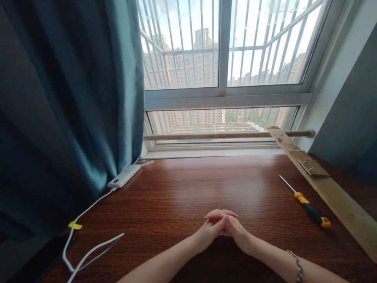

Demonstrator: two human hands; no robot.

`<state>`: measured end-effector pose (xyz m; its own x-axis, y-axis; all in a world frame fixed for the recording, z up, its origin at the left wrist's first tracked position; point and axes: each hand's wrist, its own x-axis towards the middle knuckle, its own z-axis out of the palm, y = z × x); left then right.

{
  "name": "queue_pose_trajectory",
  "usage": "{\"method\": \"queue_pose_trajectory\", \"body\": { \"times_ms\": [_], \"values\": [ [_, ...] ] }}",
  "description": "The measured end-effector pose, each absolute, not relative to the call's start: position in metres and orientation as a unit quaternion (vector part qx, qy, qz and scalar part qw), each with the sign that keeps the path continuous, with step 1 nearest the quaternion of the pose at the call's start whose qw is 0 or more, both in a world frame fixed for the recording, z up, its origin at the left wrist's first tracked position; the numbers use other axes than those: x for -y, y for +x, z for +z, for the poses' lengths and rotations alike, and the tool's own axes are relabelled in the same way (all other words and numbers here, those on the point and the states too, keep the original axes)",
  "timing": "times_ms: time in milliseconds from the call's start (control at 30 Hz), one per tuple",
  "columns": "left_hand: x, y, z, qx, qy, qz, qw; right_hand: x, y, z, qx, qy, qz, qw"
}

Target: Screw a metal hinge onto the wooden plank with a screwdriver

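My left hand (207, 232) and my right hand (239, 232) are clasped together over the brown wooden table (188, 188), with their fingers laced and overlapping. No object shows between them, though the insides of both palms are hidden. Nearest on the right lies a screwdriver (310, 208) with a yellow and black handle, its thin shaft toward the window. Beside it is a long wooden board (344, 200). On that board rests a small wooden piece (315, 166) with two metal screws or nails on it.
A white power strip or adapter (124, 176) lies at the far left by a dark blue curtain (123, 98). Its white cable (97, 204) loops over the table's left side, past a yellow scrap (75, 225). A horizontal rail (206, 136) crosses before the window; the board's far end meets it.
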<state>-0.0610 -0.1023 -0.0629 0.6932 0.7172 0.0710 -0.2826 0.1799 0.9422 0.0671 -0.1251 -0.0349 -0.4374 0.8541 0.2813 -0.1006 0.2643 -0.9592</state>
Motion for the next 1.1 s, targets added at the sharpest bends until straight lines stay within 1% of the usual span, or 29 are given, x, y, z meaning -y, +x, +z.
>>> {"method": "queue_pose_trajectory", "body": {
  "times_ms": [200,567,800,1100],
  "values": [
    [0.103,-0.060,-0.062,-0.194,0.534,0.341,0.749,0.126,0.067,-0.030,0.671,-0.282,0.517,0.451],
    [0.102,-0.060,-0.060,-0.175,0.527,0.341,0.759,0.124,0.067,-0.041,0.650,-0.284,0.545,0.447],
    [0.102,-0.060,-0.061,-0.177,0.525,0.338,0.761,0.124,0.067,-0.040,0.656,-0.279,0.531,0.458],
    [0.101,-0.060,-0.067,-0.174,0.524,0.346,0.759,0.123,0.067,-0.038,0.651,-0.287,0.543,0.446]
  ]
}}
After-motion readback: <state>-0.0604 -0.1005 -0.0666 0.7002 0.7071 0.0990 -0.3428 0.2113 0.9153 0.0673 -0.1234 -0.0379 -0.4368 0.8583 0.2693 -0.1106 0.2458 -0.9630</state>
